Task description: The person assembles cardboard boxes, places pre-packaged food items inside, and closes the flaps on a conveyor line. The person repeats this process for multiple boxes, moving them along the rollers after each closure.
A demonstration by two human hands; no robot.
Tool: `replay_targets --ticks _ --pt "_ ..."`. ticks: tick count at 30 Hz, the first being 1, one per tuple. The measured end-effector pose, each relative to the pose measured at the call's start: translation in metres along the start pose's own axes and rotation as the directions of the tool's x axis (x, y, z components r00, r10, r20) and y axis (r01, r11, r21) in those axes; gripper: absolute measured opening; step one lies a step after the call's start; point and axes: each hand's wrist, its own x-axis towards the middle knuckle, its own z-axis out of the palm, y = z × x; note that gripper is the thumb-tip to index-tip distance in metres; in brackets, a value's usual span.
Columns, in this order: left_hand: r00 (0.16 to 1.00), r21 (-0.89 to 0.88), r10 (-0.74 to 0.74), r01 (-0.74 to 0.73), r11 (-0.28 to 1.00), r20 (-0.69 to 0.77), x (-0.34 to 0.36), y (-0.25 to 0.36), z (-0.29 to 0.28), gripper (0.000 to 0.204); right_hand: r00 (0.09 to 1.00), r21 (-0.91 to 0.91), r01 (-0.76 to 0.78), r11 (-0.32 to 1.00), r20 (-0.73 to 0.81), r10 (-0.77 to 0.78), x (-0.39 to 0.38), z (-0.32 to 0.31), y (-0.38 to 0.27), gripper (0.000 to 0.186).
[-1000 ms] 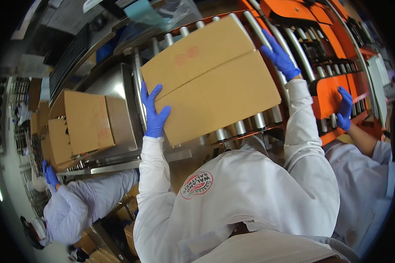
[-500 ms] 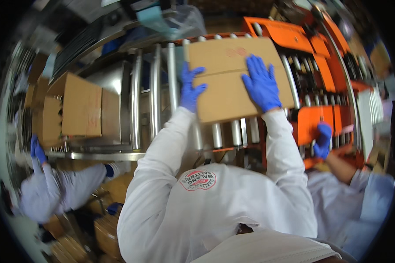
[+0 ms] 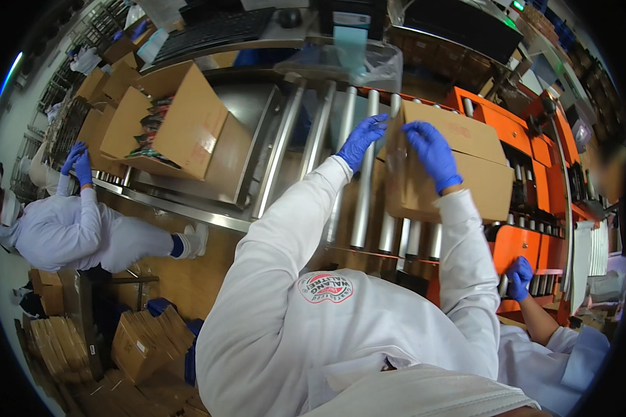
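Closed brown cardboard carton, red print on top, resting on metal rollers

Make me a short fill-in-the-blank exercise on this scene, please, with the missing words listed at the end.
1. The closed carton rests on a row of metal ____.
2. The left hand and the right hand both wear gloves coloured ____.
3. The open carton stands to the ____ of the closed one in the picture.
4. The machine to the right of the closed carton has panels coloured ____.

Missing words: rollers; blue; left; orange.
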Motion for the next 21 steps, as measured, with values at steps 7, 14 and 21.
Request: replay_targets --ticks 7,14,21 --pt "0.981 -0.128 -0.146 0.13 0.983 -0.125 0.017 0.03 -0.168 0.02 0.943 0.685 -0.07 0.725 -0.192 0.272 0.188 0.035 -0.065 0.04" --pt "1.0 0.073 -0.027 0.028 0.997 -0.014 0.079 0.005 -0.209 0.034 0.907 0.879 -0.204 0.431 0.004 0.421 0.297 0.026 -0.006 0.078" --pt "0.998 0.63 0.052 -0.03 0.776 -0.017 0.157 0.056 -0.16 0.096 0.841 0.598 -0.314 0.737 -0.185 0.508 0.301 0.045 -0.04 0.066"
